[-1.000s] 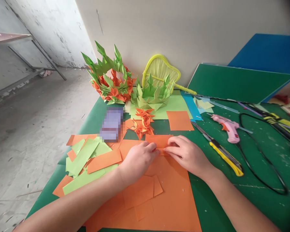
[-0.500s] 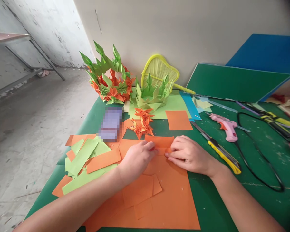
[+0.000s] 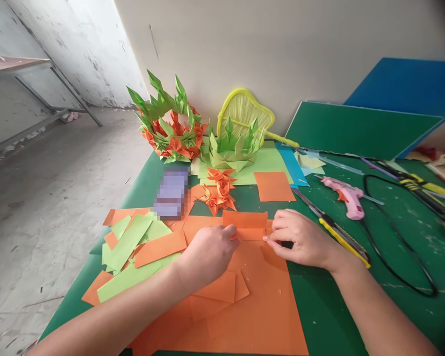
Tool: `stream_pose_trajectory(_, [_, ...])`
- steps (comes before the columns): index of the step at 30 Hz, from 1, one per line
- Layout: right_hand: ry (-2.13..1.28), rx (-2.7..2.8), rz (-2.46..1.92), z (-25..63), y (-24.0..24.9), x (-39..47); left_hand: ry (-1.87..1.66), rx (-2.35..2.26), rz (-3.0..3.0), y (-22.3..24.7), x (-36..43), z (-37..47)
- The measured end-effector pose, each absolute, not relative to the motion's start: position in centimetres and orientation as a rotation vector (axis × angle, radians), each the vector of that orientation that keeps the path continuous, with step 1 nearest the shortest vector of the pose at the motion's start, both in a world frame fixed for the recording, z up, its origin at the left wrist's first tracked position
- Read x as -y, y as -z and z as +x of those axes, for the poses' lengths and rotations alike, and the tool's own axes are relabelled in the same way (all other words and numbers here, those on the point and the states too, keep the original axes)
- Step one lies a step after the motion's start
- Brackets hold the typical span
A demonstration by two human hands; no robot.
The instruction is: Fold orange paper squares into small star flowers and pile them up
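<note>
A small creased sheet of orange paper (image 3: 246, 233) lies above a large orange sheet (image 3: 267, 306), its far flap standing up. My left hand (image 3: 212, 251) is closed, with thumb and fingers pinching the small sheet's left edge. My right hand (image 3: 302, 240) has its fingers curled at the other side, the fingertips on the right near corner. Just beyond the sheet sit several folded orange paper flowers (image 3: 219, 190). A square of orange paper (image 3: 274, 187) is behind my right hand. Loose orange pieces (image 3: 217, 288) rest on the large sheet below my left wrist.
Green and orange scraps (image 3: 128, 242) pile up at left near a blurred phone-like object (image 3: 172, 193). Two paper crowns (image 3: 174, 128) and a yellow fan (image 3: 244, 116) stand behind. On the right lie a yellow utility knife (image 3: 341, 237), a pink glue gun (image 3: 350, 198) with its black cord, and pliers.
My right hand has shifted slightly right, to the small orange sheet's corner, leaving more of the sheet visible. My left hand keeps its pinch. The view has tilted up a little.
</note>
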State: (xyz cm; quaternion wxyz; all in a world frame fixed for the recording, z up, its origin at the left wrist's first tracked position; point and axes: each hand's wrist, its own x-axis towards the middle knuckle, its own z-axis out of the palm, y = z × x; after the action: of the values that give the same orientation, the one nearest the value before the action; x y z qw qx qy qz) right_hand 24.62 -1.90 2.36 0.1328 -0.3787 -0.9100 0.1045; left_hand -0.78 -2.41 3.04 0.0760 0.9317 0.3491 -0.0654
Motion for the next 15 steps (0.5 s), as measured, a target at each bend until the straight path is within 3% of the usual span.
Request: stream_pose_trajectory(15, [-0.421, 2.420, -1.086, 23.9, -1.4, 1.7, 0.159, -1.031, 2.914, -2.5, 2.1, -0.4])
